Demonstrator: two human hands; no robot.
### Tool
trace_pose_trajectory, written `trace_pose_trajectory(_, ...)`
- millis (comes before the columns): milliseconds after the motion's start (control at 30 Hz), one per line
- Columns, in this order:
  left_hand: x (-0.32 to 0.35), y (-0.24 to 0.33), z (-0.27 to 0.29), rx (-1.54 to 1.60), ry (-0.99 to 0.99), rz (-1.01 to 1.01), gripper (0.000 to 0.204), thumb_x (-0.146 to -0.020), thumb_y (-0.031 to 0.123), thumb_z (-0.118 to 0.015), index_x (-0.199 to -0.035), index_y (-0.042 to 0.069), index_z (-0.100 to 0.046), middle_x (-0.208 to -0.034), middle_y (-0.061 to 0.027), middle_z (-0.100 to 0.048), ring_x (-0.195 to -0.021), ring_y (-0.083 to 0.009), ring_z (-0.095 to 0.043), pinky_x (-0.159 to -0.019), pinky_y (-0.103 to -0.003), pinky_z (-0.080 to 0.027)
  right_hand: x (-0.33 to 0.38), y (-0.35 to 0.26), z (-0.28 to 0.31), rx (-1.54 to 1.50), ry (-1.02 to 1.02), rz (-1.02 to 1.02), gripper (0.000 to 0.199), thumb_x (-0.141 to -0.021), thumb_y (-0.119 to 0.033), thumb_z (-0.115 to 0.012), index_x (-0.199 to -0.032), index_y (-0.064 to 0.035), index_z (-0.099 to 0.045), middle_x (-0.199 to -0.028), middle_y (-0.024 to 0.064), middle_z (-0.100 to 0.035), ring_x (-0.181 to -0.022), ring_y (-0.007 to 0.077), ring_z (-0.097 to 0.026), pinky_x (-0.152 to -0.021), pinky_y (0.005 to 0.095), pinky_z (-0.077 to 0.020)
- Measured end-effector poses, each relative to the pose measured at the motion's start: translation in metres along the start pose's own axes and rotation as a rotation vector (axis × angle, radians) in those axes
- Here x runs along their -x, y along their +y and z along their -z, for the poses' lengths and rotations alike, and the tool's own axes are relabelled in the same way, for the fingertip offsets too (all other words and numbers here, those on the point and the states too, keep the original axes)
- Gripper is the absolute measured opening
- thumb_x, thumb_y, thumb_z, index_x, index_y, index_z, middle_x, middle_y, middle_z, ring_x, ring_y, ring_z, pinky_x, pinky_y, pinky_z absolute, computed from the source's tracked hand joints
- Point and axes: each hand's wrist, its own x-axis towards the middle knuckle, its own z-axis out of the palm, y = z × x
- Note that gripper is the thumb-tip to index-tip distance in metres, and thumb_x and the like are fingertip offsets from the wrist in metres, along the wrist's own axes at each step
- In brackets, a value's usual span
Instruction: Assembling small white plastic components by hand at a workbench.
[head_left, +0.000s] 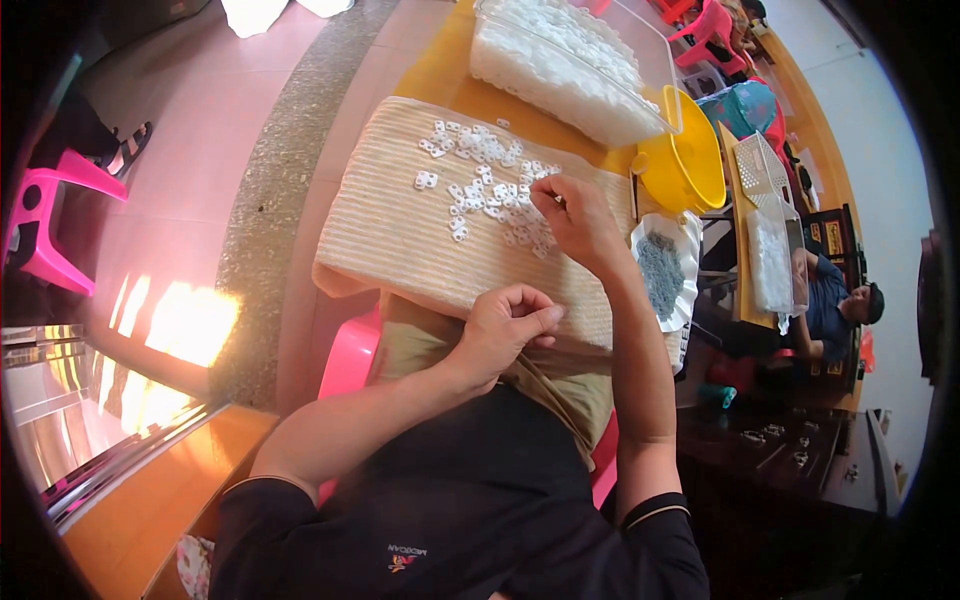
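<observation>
the right hand (pixel 572 218) pinches at the small white pieces (pixel 490 190) scattered under its fingertips on the woven mat (pixel 390 235), while the left hand (pixel 505 335), nearer the body, is curled closed as if holding one, so picking seems underway, needing a fine pinch.

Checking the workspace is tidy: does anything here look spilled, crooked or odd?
Nothing stands out. Small white pieces lie loosely scattered on the woven mat, all within its edges. The right hand rests among them; the left hand is curled near the mat's near edge.
</observation>
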Motion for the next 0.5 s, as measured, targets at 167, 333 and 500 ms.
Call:
trace_pose_trajectory(167, -0.001, -0.001, 0.000, -0.033, 0.019, 0.029, 0.008, -0.086, 0.010, -0.068, -0.089, 0.005, -0.062, -0.081, -0.0011, -0.063, -0.070, -0.0073, -0.060, -0.063, -0.020, -0.049, 0.015, 0.011, 0.004, 0.011, -0.039, -0.001, 0.013, -0.082, -0.011, -0.063, -0.090, -0.0006, -0.067, -0.082, 0.0167, -0.066, -0.076, 0.0317, -0.064, -0.067, 0.0369, -0.0490)
trace_pose_trajectory(333, 0.000, -0.003, 0.001, -0.017, 0.025, 0.032, 0.010, -0.087, 0.011, -0.068, -0.090, 0.005, -0.061, -0.081, -0.0009, -0.063, -0.070, -0.0079, -0.061, -0.064, -0.021, -0.051, 0.021, -0.001, -0.001, -0.049, -0.060, -0.074, 0.015, -0.080, -0.014, -0.065, -0.091, -0.0061, -0.071, -0.089, 0.0154, -0.065, -0.083, 0.0326, -0.063, -0.074, 0.0388, -0.0500)
trace_pose_trajectory(500, -0.001, -0.005, 0.002, -0.013, 0.017, 0.023, 0.010, -0.087, 0.010, -0.067, -0.092, 0.006, -0.060, -0.083, -0.0009, -0.062, -0.074, -0.0079, -0.061, -0.067, -0.023, -0.053, 0.022, -0.010, -0.013, 0.123, -0.093, 0.007, 0.015, -0.081, -0.020, -0.065, -0.089, -0.0090, -0.071, -0.094, 0.0120, -0.064, -0.084, 0.0324, -0.063, -0.074, 0.0409, -0.0504)
